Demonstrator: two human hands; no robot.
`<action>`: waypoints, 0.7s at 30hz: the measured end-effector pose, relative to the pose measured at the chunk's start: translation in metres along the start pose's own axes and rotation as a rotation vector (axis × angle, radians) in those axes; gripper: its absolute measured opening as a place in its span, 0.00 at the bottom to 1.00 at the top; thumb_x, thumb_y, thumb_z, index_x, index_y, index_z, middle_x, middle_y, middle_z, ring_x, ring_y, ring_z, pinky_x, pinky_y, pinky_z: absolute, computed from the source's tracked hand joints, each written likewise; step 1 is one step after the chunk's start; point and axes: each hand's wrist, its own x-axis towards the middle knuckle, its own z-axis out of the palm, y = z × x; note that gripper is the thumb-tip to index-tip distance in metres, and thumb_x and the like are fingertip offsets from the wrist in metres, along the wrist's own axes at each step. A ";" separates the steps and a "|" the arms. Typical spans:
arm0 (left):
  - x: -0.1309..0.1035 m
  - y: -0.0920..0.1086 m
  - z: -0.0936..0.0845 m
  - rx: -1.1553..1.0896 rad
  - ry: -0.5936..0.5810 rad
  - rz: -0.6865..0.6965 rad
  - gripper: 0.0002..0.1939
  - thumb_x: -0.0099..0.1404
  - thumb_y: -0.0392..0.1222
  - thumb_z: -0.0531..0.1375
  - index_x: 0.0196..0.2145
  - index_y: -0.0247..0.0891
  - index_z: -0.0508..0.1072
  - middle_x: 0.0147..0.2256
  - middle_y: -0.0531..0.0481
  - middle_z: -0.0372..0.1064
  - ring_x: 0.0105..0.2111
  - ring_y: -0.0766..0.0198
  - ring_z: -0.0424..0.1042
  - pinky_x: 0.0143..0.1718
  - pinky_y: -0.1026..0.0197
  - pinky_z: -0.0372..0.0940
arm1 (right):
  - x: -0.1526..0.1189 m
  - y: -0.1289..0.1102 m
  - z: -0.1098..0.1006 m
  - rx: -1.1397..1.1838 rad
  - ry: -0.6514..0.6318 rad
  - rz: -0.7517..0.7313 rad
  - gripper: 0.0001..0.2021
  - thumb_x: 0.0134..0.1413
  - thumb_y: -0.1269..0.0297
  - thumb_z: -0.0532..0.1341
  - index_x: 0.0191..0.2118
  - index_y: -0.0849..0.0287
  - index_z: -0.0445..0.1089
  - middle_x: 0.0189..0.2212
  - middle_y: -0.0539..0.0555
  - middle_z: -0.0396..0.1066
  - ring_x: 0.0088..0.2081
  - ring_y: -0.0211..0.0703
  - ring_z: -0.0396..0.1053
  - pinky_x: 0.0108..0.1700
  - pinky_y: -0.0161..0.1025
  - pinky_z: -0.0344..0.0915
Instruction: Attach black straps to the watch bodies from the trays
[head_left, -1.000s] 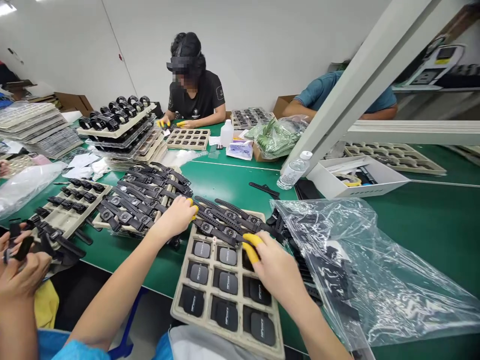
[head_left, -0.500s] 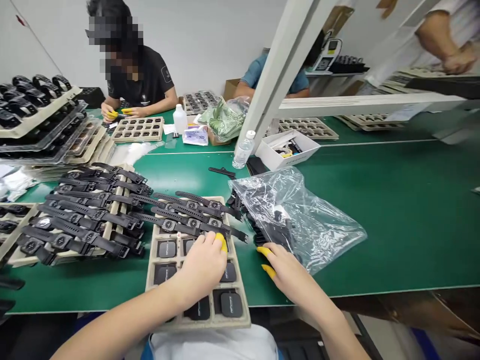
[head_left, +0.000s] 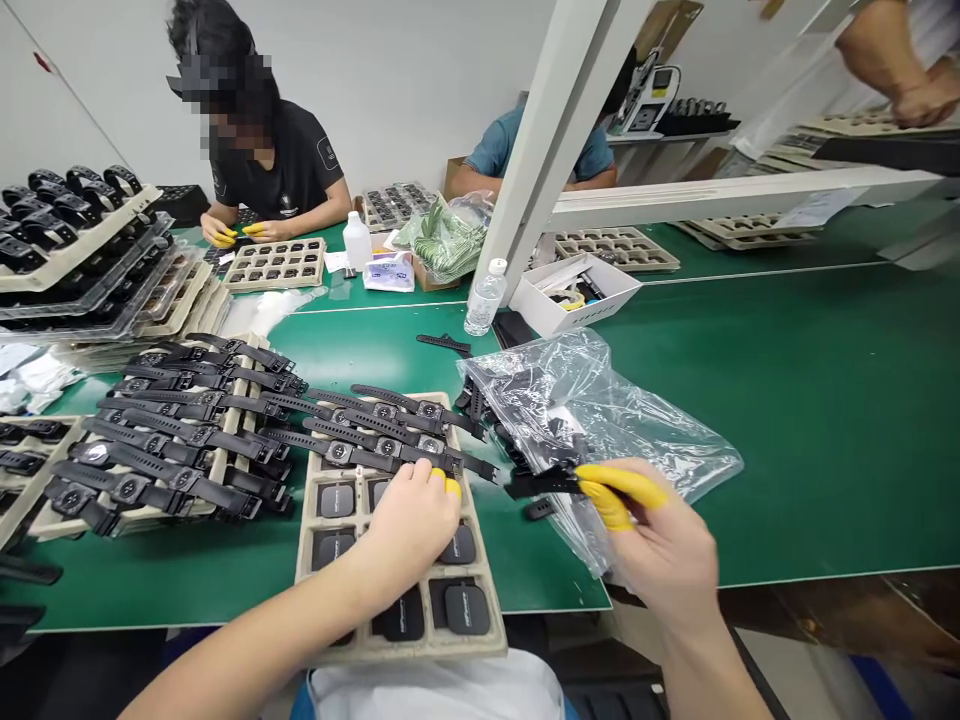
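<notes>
My right hand (head_left: pixel 660 545), with yellow finger covers, pinches a black watch strap (head_left: pixel 544 483) above the bench, just right of the tray. My left hand (head_left: pixel 416 515) is closed over the beige compartment tray (head_left: pixel 491 645); whatever its covered fingers hold is hidden beneath them. Square black watch bodies (head_left: pixel 465 607) lie in the tray's near compartments. Across its far rows rest watches with straps attached (head_left: pixel 386 448), backs upward. A clear plastic bag (head_left: pixel 660 430) with more black straps lies behind my right hand.
Strapped watches cover another tray (head_left: pixel 240 440) at left, with stacked trays (head_left: pixel 180 300) behind. A plastic bottle (head_left: pixel 486 300) and a white box (head_left: pixel 574 295) stand beyond the bag. A white post (head_left: pixel 551 130) rises there. A co-worker (head_left: pixel 277 170) sits opposite.
My right hand has come up and right from beside the bag and now holds a black watch strap. My left hand has stayed over the tray.
</notes>
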 end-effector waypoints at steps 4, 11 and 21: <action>-0.014 -0.019 -0.005 -0.197 0.162 -0.123 0.06 0.73 0.35 0.57 0.37 0.38 0.71 0.34 0.45 0.73 0.37 0.53 0.73 0.37 0.55 0.67 | -0.018 -0.026 0.005 0.382 -0.059 0.073 0.08 0.68 0.70 0.62 0.46 0.49 0.75 0.41 0.55 0.70 0.30 0.43 0.70 0.26 0.38 0.67; -0.018 -0.032 0.004 -0.617 0.226 -0.484 0.04 0.71 0.38 0.56 0.42 0.40 0.69 0.32 0.47 0.74 0.31 0.54 0.75 0.30 0.57 0.64 | -0.047 -0.020 0.023 0.309 -0.569 0.155 0.12 0.70 0.59 0.61 0.33 0.54 0.67 0.34 0.53 0.70 0.32 0.44 0.70 0.34 0.39 0.71; -0.015 -0.030 0.022 -1.324 0.327 -0.464 0.06 0.76 0.44 0.53 0.45 0.40 0.63 0.44 0.44 0.78 0.33 0.63 0.75 0.36 0.59 0.70 | -0.028 -0.037 0.067 -0.241 -0.565 0.207 0.09 0.66 0.55 0.61 0.38 0.53 0.65 0.32 0.53 0.75 0.30 0.50 0.74 0.29 0.41 0.65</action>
